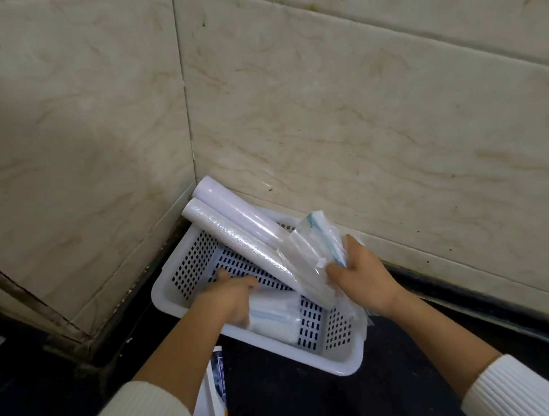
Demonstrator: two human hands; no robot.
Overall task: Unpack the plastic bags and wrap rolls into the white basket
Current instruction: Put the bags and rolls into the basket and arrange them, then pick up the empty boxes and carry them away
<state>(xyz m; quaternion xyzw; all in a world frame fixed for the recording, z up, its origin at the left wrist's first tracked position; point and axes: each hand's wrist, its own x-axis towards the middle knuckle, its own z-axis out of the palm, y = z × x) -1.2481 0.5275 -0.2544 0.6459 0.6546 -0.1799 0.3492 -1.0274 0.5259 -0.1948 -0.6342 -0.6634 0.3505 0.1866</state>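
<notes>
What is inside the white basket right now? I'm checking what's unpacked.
Inside the basket: two rolls leaning over its far corner, and a bag pack under the left hand. The right hand holds more packs above it, hiding that side's floor.

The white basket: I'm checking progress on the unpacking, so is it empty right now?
No: two long wrap rolls lean across the white basket, and a pack of plastic bags lies inside it under the left hand.

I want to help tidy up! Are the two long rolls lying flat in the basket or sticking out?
Sticking out. Both long rolls lean tilted, upper ends poking past the white basket rim toward the wall corner.
</notes>
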